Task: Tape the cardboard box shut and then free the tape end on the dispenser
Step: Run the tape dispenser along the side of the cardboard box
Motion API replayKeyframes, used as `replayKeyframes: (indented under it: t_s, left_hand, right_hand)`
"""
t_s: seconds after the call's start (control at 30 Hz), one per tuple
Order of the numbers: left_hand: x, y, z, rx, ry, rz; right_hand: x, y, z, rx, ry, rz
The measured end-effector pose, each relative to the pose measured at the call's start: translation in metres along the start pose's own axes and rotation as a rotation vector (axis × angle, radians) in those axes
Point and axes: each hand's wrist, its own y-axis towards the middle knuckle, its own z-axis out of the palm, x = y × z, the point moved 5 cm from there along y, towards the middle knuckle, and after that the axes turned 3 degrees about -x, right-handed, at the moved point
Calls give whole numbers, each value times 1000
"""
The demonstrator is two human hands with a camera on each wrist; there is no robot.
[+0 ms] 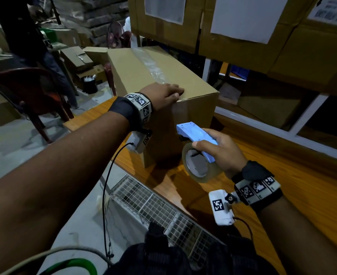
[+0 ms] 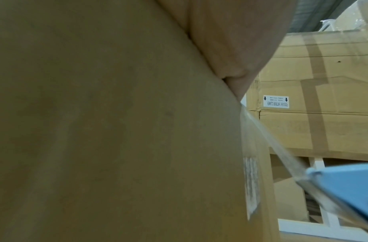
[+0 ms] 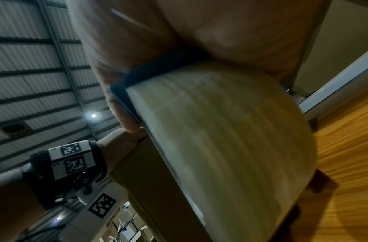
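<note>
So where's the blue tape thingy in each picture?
Head: the blue tape dispenser is mid-frame, held in the right hand, near the box's front face.
Left wrist: its blue nose pokes in at the bottom right corner.
Right wrist: only its tape roll fills the centre.
Shared landmark: the cardboard box.

A closed cardboard box [image 1: 161, 92] stands on an orange wooden table [image 1: 294, 187], with a strip of clear tape [image 1: 150, 64] running along its top seam to the near edge. The left hand [image 1: 163, 96] lies flat on the near top edge of the box, fingers extended over the tape end, while the right hand [image 1: 221, 149] grips a light blue tape dispenser [image 1: 193, 135] carrying a clear tape roll [image 1: 198, 165], held just beside the box's near face. Larger labelled cartons [image 1: 243, 26] are stacked behind the table, and a dark red chair [image 1: 29, 92] stands on the floor to the left.
</note>
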Motion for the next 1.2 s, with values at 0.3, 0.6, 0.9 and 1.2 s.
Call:
replayKeyframes:
  t_s: [0.3,0.6,0.9,1.2]
  left_hand:
    - [-2,-2,-3,-10,4,6]
    - [-5,-5,-4,-15,-4,20]
    - [-6,-6,-5,-13,2,1]
    - [-6,-6,-4,0,6,2]
  right_hand:
    - [-13,7,-1,49,100,253]
    - [-43,-33,-22,-129,-253,117]
    - [-99,-87,-55,-280,-918,181]
    - [-136,-90,-73,-263,-1154,371]
